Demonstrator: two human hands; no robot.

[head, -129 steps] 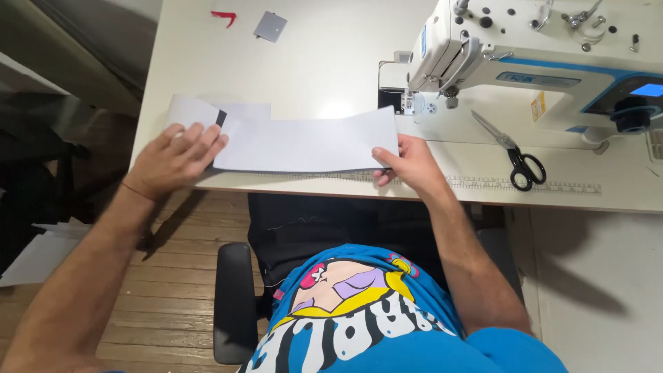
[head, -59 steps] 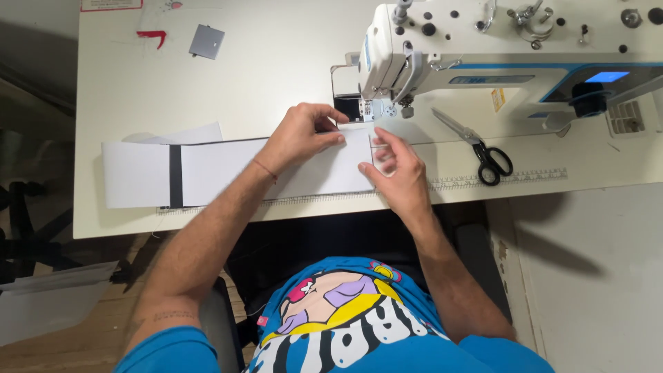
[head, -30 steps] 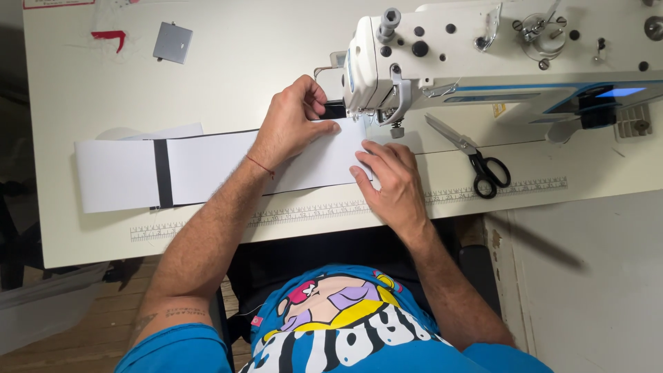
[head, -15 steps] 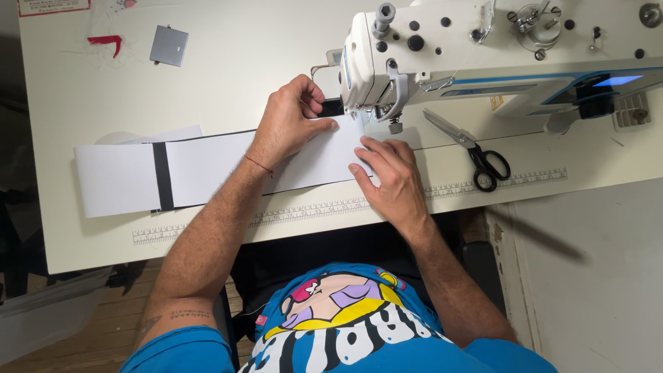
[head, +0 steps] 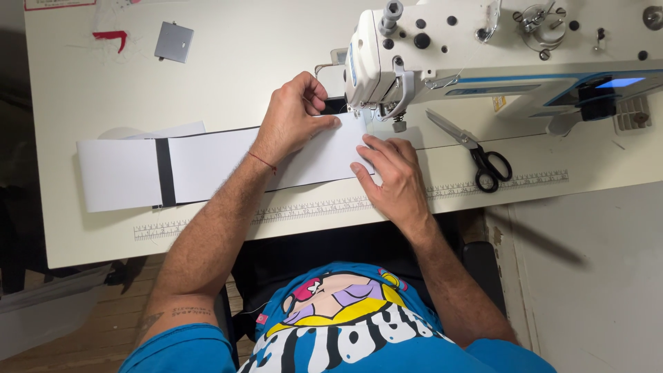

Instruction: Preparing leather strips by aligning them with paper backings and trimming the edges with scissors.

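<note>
Scissors [head: 476, 155] lie right of fabric strip [head: 207, 162].

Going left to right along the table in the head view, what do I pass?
White fabric strip with its black band → left hand pressing the strip → right hand flat on the strip's end → scissors → blue screen on the sewing machine.
</note>
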